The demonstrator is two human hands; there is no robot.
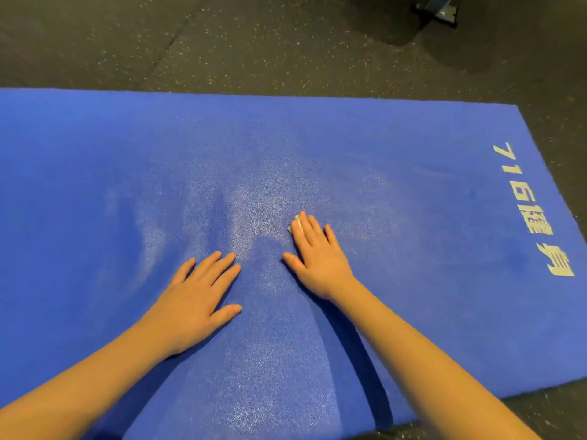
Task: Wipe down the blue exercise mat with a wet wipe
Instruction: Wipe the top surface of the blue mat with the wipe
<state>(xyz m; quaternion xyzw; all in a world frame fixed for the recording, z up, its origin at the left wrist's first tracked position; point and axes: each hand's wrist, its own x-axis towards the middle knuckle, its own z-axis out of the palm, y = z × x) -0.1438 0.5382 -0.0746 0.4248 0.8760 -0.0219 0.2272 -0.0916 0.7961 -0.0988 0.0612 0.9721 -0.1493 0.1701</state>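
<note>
Head camera, one view only: wide-angle, looking forward and down.
The camera sits over the near edge of the mat [349,138] and faces across it to the floor [254,42] beyond, close in at arm's reach. Both forearms enter from the bottom edge, with the left hand [197,300] and right hand [317,258] near frame centre. The mat's right end, with its print [527,211], is in frame; its left end is cut off by the frame.

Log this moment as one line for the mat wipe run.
phase: mid-wipe | right hand: flat, pressing wipe on mat | left hand: flat on mat, no wipe | mat: sheen around hands
</note>
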